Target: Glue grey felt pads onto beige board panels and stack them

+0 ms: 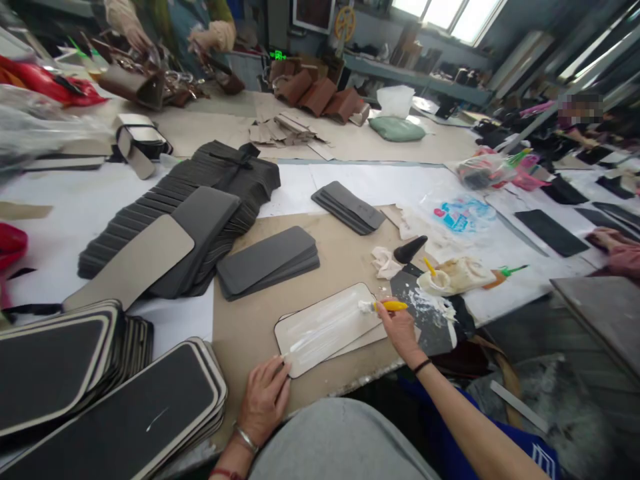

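Near the bottom centre of the frame, the left hand (264, 400) lies palm down with its fingers loosely spread, the fingertips pressing on the lower left corner of a pale panel (325, 327) without gripping it. That panel lies flat on a brown card sheet (240, 327) in the lower middle of the frame, on top of at least one similar piece, and wet white streaks run along its length. At the panel's right end, the right hand (403, 330) has its fingers closed around a yellow-handled brush (387, 306), whose white-loaded tip touches the panel's upper right corner. Just right of that hand lies a dark sheet (425, 313) smeared with white paste, and above it stands a paste-caked container (457, 275) beside a black cone (410, 250). A stack of grey panels (267, 261) sits above the pale panel, with a long fanned row of dark panels (210, 193) to its upper left. Black-faced panels with pale rims (125, 413) are piled at the lower left. At the upper left, another person's hands (130, 27) work over brown pieces.
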`<state>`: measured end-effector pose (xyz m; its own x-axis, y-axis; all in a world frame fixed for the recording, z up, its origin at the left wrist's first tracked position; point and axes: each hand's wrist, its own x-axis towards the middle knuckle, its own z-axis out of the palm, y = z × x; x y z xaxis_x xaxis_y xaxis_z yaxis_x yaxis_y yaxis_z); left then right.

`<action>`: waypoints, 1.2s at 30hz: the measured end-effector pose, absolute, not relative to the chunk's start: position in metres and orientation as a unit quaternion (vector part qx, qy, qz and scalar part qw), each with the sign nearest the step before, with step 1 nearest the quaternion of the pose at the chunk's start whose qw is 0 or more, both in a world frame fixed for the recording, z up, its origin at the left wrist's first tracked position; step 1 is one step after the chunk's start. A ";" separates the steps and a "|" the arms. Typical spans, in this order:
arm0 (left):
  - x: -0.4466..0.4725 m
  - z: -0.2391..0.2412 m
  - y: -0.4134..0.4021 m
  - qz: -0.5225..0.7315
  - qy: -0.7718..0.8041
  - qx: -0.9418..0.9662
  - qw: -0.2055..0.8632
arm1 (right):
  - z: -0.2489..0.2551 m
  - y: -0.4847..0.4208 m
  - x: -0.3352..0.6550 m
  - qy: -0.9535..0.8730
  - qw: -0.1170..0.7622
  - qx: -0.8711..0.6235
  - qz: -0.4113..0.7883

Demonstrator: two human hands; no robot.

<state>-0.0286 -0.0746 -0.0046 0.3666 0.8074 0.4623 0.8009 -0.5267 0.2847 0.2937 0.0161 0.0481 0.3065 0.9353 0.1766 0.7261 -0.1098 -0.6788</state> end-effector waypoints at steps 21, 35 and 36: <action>-0.034 -0.014 -0.068 0.291 0.444 0.846 -0.049 | 0.052 0.018 0.266 -0.733 0.331 -0.588 0.088; -0.028 -0.002 -0.073 0.280 0.484 0.829 -0.001 | 0.057 0.007 0.174 -0.794 0.291 -0.492 0.204; -0.028 -0.002 -0.073 0.283 0.483 0.829 0.001 | 0.060 0.000 0.159 -0.789 0.304 -0.479 0.236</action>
